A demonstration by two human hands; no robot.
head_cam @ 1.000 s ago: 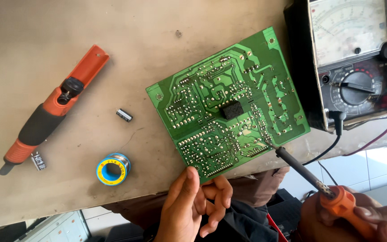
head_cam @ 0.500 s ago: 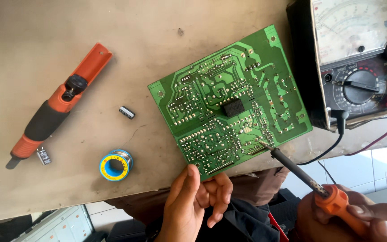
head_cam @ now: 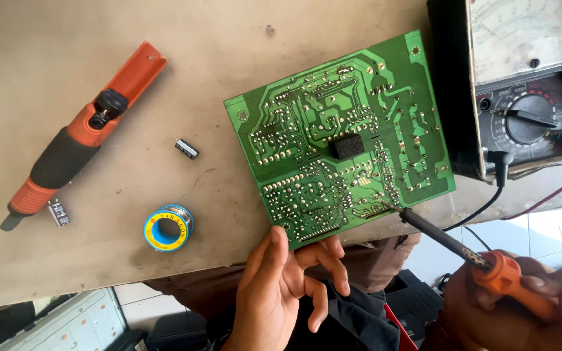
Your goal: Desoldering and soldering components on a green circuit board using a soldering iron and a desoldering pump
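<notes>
On the beige surface (head_cam: 47,260) the green circuit board (head_cam: 343,140) lies solder-side up, its near edge touched by the left hand (head_cam: 281,292), whose fingers are loosely spread and hold nothing. The right hand (head_cam: 528,299) has its fingers wrapped round the orange handle of the soldering iron (head_cam: 450,244), tip resting on a joint near the board's lower right edge. Good work here probably means pinning the board firmly and keeping the tip on that one joint, clear of neighbouring pads, with the solder spool (head_cam: 167,227) within reach
</notes>
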